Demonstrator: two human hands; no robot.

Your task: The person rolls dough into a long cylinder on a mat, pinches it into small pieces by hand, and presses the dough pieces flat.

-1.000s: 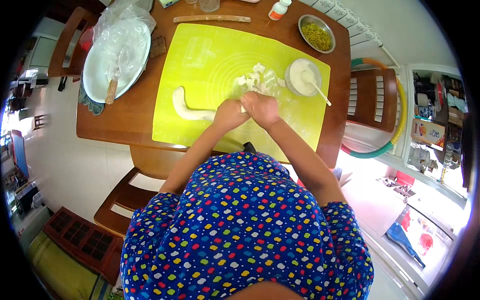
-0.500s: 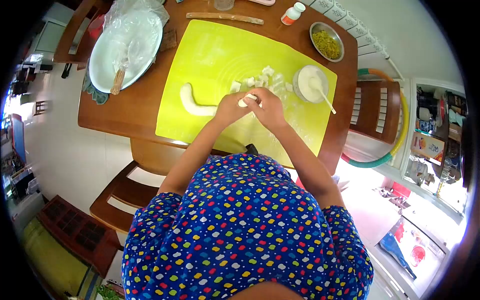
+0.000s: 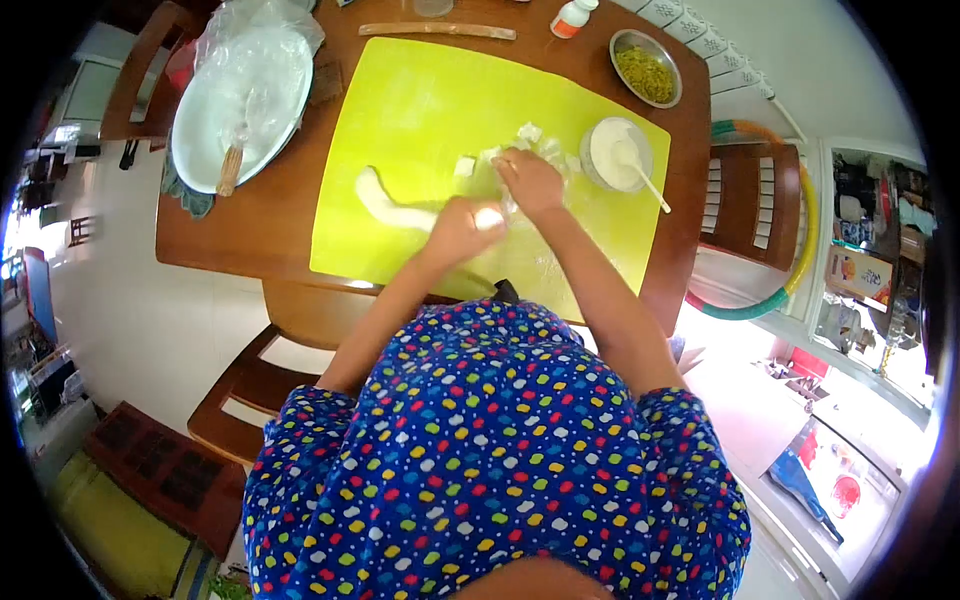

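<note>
My left hand is closed around a long white dough roll, and the cut end pokes out by the thumb. The rest of the dough roll lies curved on the lime-green mat to the left. Farther forward, my right hand reaches over the small dough pieces, its fingers drawn together; what they hold, if anything, is hidden. One dough piece lies to its left, another dough piece just beyond it. Flour dusts the mat around them.
A bowl of white flour with a spoon stands at the mat's right. Behind are a metal bowl of yellow-green filling, a white bottle and a wooden rolling pin. A large white basin sits at the left.
My hands have parted. The right one has moved forward to the dough pieces, while the left has drawn back slightly with the roll in it. The view has shifted a little.
</note>
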